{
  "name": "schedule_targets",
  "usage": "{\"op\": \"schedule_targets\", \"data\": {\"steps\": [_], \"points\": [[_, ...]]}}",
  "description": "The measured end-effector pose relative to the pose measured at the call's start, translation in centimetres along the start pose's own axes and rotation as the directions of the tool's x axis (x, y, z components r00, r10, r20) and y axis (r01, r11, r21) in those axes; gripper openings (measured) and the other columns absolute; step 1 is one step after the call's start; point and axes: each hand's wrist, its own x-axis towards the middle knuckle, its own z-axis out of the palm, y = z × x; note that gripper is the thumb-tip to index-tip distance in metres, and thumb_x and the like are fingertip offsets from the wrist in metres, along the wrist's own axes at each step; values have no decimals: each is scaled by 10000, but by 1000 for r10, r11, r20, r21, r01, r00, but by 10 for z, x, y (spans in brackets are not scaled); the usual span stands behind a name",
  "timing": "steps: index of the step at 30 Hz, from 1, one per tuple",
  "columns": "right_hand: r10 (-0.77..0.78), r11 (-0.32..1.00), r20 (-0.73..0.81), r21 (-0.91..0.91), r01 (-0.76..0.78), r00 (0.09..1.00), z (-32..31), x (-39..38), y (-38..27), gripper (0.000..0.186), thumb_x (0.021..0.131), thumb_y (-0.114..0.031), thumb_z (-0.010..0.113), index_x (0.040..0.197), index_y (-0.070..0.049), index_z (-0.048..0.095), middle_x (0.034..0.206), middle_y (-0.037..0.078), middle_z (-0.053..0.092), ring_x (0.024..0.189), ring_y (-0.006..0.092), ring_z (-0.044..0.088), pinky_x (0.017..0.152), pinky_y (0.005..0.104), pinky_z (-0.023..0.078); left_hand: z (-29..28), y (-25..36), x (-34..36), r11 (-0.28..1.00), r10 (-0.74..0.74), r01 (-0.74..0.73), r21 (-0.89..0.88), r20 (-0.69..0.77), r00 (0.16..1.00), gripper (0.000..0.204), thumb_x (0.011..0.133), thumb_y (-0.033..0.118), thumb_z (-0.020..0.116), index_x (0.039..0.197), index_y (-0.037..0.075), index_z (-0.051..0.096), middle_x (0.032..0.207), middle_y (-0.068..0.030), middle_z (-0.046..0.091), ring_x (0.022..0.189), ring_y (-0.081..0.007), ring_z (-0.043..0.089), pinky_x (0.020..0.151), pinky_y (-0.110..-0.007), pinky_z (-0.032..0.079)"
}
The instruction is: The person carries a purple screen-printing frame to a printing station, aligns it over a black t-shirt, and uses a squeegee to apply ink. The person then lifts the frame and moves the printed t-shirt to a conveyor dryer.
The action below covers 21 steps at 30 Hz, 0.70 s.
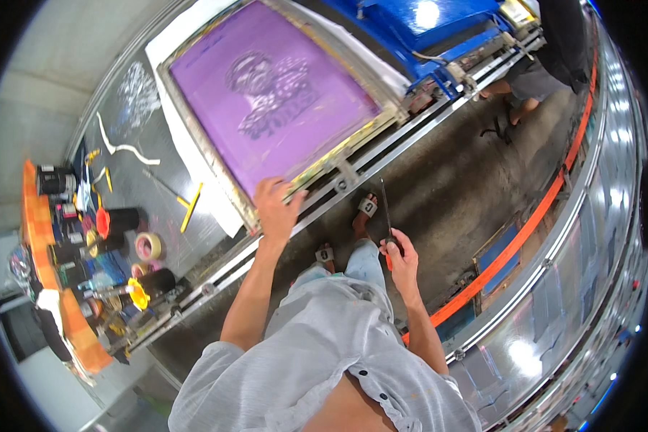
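Observation:
My left hand [279,205] rests on the near corner of a metal screen frame [349,133], its fingers apart. The frame carries purple mesh [288,144] with a dark portrait design and lies over white sheets [216,205] on a dark printing bench [147,209]. My right hand [403,252], lower and to the right, holds a long screwdriver [386,212] with a red-and-black handle, its shaft pointing up, beside the bench's metal rail [317,205].
At left stand ink tubs [122,220] and tape rolls [148,246]. A blue machine [432,21] is top centre-right. Another person [525,86] stands at upper right. A curved orange beam [511,255] and metal rail line the right side.

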Motion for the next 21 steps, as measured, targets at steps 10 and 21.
{"op": "schedule_targets", "data": {"steps": [10, 21], "points": [[43, 947, -133, -311, -83, 990, -61, 131, -34, 185, 930, -206, 640, 968, -26, 661, 722, 33, 626, 696, 116, 577, 650, 279, 455, 181, 100, 156, 834, 410, -551, 4, 663, 626, 769, 721, 446, 804, 1357, 121, 518, 1433, -99, 454, 1383, -327, 350, 1119, -646, 245], [-11, 776, -210, -619, -125, 978, -85, 174, -87, 225, 918, -306, 622, 946, -88, 670, 823, 138, 684, 769, 352, 652, 681, 435, 490, 228, 111, 217, 802, 405, -596, -33, 763, 503, 986, 574, 695, 770, 1276, 33, 569, 1304, -109, 499, 1297, -299, 433, 1144, -638, 171]]}}
